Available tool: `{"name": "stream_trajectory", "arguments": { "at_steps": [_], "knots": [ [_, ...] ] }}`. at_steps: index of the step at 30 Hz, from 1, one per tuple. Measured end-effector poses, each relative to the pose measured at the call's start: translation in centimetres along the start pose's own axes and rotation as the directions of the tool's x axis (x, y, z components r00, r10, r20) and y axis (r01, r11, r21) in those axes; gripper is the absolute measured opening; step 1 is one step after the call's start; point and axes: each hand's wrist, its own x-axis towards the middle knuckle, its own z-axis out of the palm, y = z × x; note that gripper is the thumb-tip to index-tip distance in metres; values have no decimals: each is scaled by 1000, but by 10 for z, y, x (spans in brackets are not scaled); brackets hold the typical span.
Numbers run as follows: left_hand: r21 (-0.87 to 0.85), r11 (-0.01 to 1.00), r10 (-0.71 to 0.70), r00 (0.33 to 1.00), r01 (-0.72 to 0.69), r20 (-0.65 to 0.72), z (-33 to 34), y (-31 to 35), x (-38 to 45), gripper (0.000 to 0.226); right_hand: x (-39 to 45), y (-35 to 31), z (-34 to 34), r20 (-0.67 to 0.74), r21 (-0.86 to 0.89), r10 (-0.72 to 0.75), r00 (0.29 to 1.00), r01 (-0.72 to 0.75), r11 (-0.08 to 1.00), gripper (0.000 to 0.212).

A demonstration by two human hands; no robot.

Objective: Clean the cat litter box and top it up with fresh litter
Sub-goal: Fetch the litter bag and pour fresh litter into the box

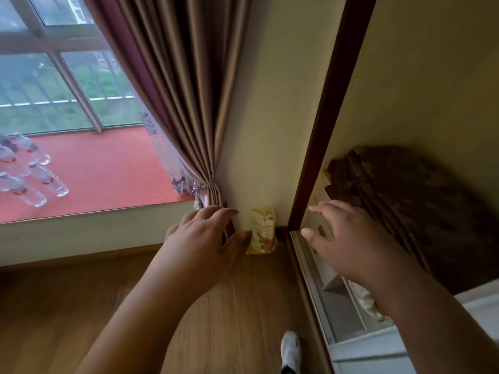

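Observation:
A yellow and white bag [263, 230], which may be the litter bag, stands upright on the wooden floor against the cream wall. My left hand [201, 236] is stretched out with spread fingers just left of the bag; its thumb is at the bag's left edge, and contact is unclear. My right hand [341, 236] reaches forward to the right of the bag, fingers spread, apart from it and holding nothing. No litter box is in view.
A brown curtain [189, 90] hangs tied back left of the wall. Several plastic water bottles [29, 174] lie on the red window ledge [108, 168]. A dark door frame [321, 130] and sliding track [310, 279] run on the right. My white shoe [291, 349] is below.

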Motion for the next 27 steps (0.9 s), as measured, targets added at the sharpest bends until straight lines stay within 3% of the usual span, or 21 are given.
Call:
{"name": "stream_trajectory", "arguments": {
  "at_steps": [10,20,27],
  "knots": [
    [32,992,-122,992,122,-18,9,-5,131,54,185,28,5,103,22,-103,989,102,995,55],
    [-38,986,-161,984,164,71,45,-22,259,51,312,56,49,248,39,-48,968,39,998,55],
    [-47,994,-92,982,101,162,82,-53,364,83,366,81,91,223,69,90,971,-108,992,53]
  ]
}}
